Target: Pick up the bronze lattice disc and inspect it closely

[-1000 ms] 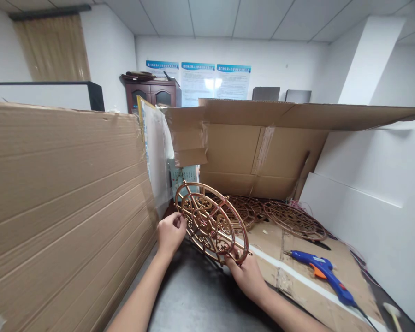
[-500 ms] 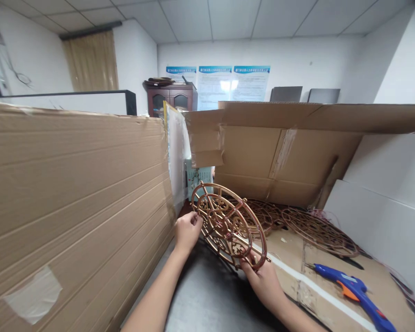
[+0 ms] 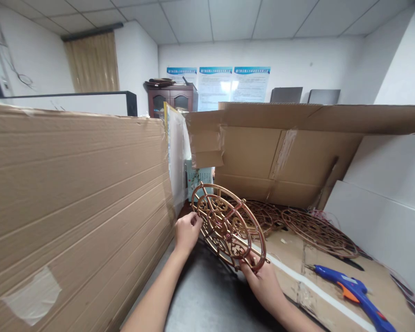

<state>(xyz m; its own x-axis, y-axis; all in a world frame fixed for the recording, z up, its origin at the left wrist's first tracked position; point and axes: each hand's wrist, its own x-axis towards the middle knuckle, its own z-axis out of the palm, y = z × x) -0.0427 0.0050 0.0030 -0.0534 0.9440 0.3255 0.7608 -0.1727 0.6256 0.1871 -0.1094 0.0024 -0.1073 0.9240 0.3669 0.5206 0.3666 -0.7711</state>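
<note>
A round, copper-coloured openwork ornamental panel (image 3: 218,225) is held up tilted above the grey table. It has concentric rings, spokes and scroll patterns, with small knobs along its outer rim. My right hand (image 3: 263,276) grips the lower right rim, thumb in front and some fingers hidden behind the openwork. At the left rim, my left hand (image 3: 187,232) is closed in a pinch; its fingertips meet the edge, and whether they also hold something small cannot be seen.
More round openwork panels (image 3: 320,232) lie on a cardboard sheet (image 3: 290,258) at the right. Nearer stands a blue glue gun (image 3: 352,288) with an orange trigger, lying on its side. A tall cardboard wall (image 3: 79,198) closes off the left; a cardboard flap (image 3: 252,152) leans behind.
</note>
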